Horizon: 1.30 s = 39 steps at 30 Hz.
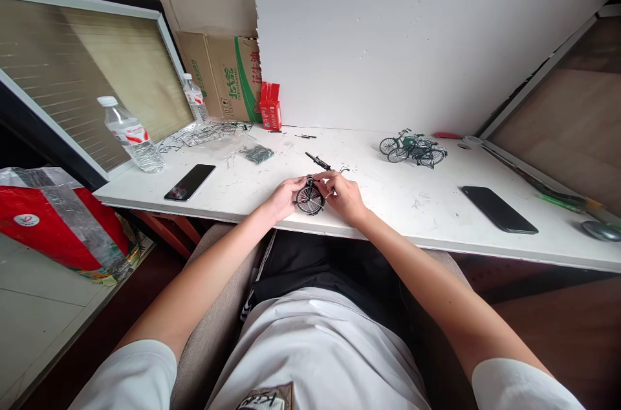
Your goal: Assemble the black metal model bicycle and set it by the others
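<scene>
Near the table's front edge, a small black spoked model bicycle wheel [309, 200] with some frame parts is held between my hands. My left hand [283, 198] grips its left side with closed fingers. From the right, my right hand [345, 195] pinches at the upper right of the same piece; the fingers hide what exactly they hold there. Just beyond my hands lies a black-and-silver screwdriver-like tool [318, 161]. A thin bent handlebar-like part [344, 169] rests beside my right hand.
Model bicycles [412, 149] stand at the back right. Phones [190, 182] [499, 209] lie on both sides. Water bottles [133, 136], a bagged part [259, 153], black sprues [208, 134], a red box [270, 106] and a cardboard carton [226, 80] are at the left.
</scene>
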{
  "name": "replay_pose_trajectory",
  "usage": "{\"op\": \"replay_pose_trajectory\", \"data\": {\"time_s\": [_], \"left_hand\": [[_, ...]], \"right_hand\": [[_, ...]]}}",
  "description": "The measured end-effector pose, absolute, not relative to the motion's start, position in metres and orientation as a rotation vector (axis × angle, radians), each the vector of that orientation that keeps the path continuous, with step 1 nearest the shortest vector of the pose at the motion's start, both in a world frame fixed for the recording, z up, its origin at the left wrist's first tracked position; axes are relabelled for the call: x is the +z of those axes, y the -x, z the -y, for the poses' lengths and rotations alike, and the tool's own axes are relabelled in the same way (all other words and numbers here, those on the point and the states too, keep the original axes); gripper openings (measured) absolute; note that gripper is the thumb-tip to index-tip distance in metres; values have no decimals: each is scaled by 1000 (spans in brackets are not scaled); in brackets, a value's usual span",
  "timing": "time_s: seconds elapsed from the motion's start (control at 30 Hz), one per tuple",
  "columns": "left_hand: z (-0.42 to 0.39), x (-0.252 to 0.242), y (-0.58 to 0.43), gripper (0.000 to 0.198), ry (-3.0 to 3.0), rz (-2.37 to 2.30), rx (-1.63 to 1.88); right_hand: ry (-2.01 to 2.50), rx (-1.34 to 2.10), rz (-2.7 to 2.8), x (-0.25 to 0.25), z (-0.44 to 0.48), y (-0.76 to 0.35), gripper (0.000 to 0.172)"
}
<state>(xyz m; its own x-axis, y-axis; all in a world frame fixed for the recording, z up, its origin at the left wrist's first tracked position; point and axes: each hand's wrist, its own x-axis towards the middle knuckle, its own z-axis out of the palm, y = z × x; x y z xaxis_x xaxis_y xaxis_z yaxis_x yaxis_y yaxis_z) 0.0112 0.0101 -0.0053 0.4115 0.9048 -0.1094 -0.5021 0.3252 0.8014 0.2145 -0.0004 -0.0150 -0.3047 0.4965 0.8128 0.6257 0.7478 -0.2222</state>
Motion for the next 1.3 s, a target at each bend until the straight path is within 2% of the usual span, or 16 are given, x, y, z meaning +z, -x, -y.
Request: {"op": "replay_pose_trajectory", "data": {"time_s": [0.07, 0.3, 0.57, 0.73, 0.9, 1.07, 1.3], "left_hand": [[-9, -3, -12, 11, -761, -616, 1015], [-7, -2, -13, 27, -779, -644, 1050], [-5, -4, -13, 31, -792, -635, 1097], [-1, -2, -14, 37, -838, -651, 1094], [1, 0, -16, 37, -858, -669, 1155], [2, 0, -16, 36, -830, -643, 1186], [-7, -4, -17, 22, -739, -540, 1223]], "right_hand": [[845, -149, 1980, -14, 1, -215, 27], [807, -159, 1971, -8, 2, -213, 33], [785, -200, 1974, -4, 5, -211, 33], [814, -105, 1939, -2, 8, -209, 29], [832, 164, 1796, 6, 19, -198, 32], [855, 382, 1639, 6, 25, -188, 46], [788, 126, 1756, 4, 21, -188, 30]]}}
